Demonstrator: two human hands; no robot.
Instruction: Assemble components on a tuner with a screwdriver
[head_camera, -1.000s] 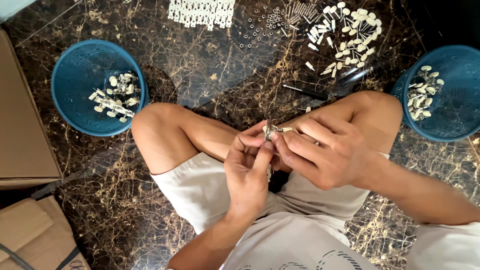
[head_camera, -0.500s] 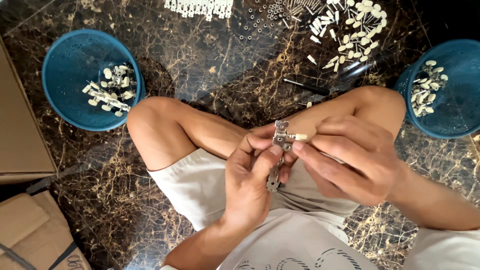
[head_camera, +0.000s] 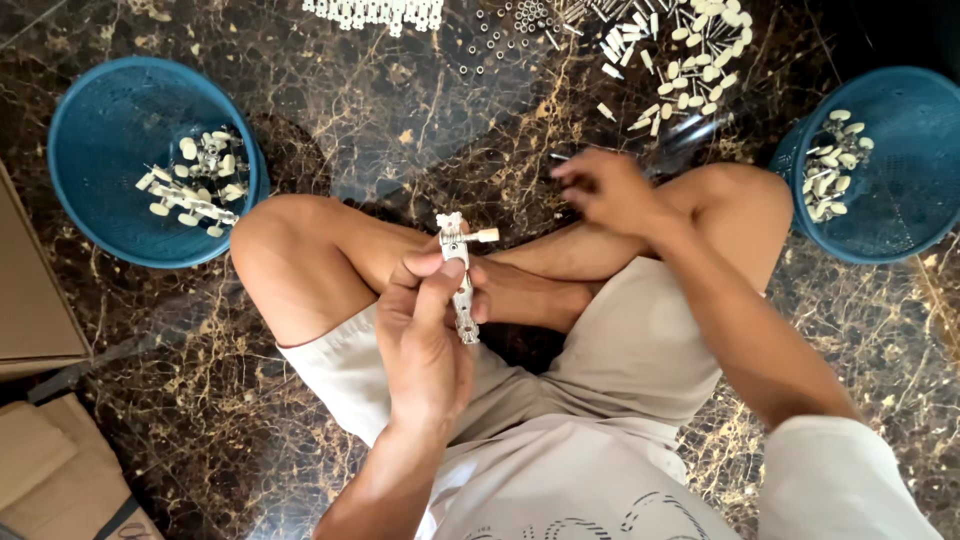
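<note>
The left hand (head_camera: 425, 335) grips a metal strip (head_camera: 460, 285) upright; at two o'clock, the blurred right hand (head_camera: 605, 190) reaches out, fingers loosely curled.

Left hand (head_camera: 425, 345), raised in front of the crossed legs, with forearm rising from the lower frame edge; thumb and fingers (head_camera: 420, 270) pinched closed around a slim metal part (head_camera: 459, 280) held upright. Right hand (head_camera: 605, 190), well apart to the right of that part, arm extended forward over the right knee, fingers loosely curled, blurred.
</note>
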